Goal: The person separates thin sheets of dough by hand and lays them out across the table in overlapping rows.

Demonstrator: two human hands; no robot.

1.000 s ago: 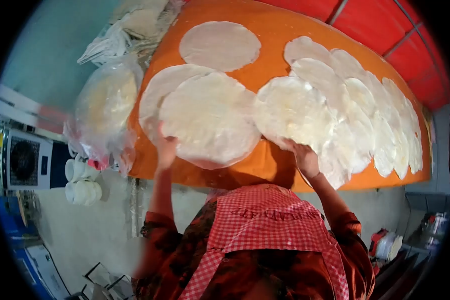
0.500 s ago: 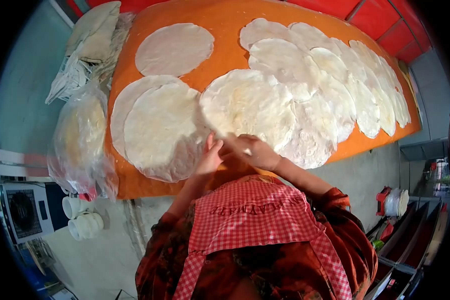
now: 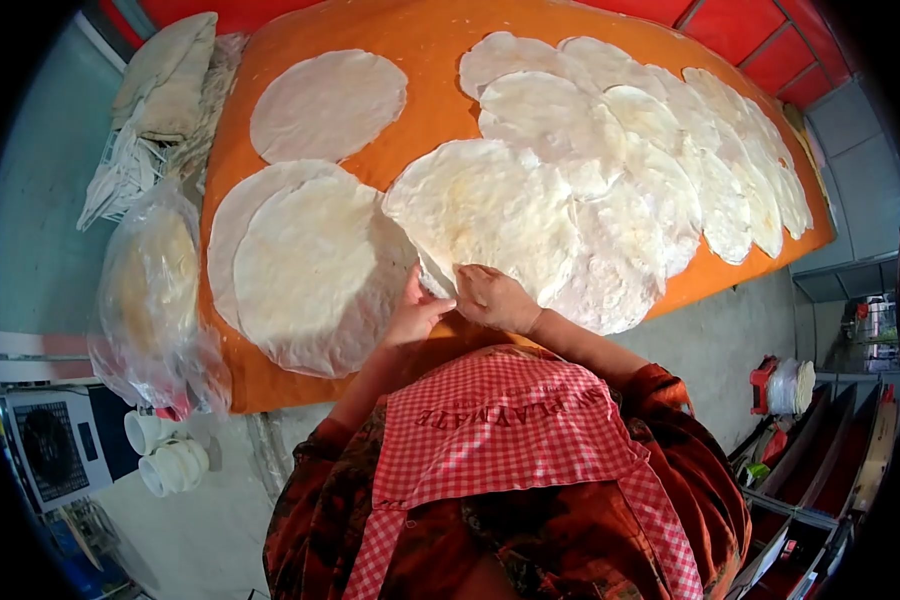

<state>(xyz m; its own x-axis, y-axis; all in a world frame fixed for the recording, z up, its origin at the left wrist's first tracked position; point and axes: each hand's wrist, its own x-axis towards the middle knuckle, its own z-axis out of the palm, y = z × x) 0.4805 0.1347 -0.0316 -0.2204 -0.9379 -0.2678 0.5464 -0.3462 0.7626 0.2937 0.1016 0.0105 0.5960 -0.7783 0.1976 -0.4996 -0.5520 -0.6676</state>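
Note:
Thin round flatbread sheets lie on an orange cloth-covered table. Between the left pile and the right group is a pale sheet, its lower left edge raised. My left hand pinches that edge between thumb and fingers. Close beside it, my right hand has its fingers bent against the same sheet's near edge. At the left, a stack of sheets lies overlapping, and a single sheet is behind it. Many overlapping sheets cover the right side.
A clear plastic bag with round bread sits at the table's left edge, with folded cloths behind it. White cups and a fan-like appliance are lower left. Shelves stand at the lower right.
My left hand has come rightward off the left stack to the middle sheet's edge, close to my right hand. That edge is now lifted. The view has shifted, moving the table leftward in frame.

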